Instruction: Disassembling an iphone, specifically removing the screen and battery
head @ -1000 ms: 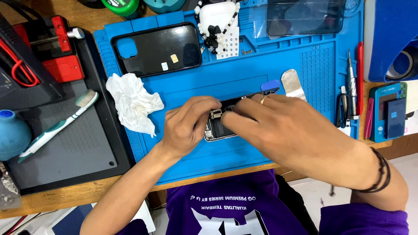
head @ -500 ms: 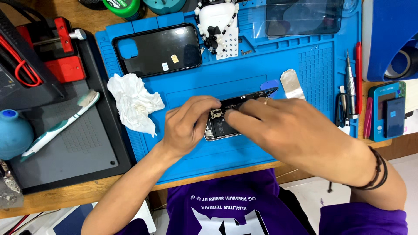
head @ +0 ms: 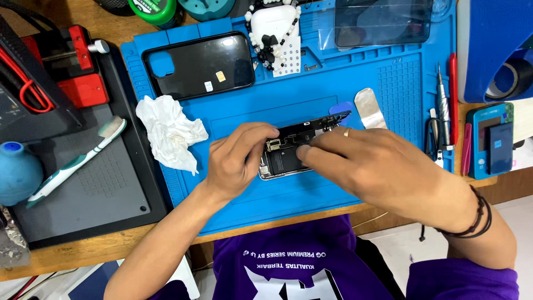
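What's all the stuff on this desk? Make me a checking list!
Surface: blue mat on a wooden desk.
Job's things: opened phone, insides showing.
Clutter: crumpled tissue, toothbrush, black phone case, metal pry tool, blue blower.
Grippers: left hand holds the phone's left end; right hand has fingertips on its insides.
Cables: red wire, far left.
Surroundings: grey mat, tools at right.

Quick count: one opened phone [head: 288, 155], one black phone case [head: 200, 65], one toothbrush [head: 78, 161]. Also one crumpled tissue [head: 169, 132], two hands.
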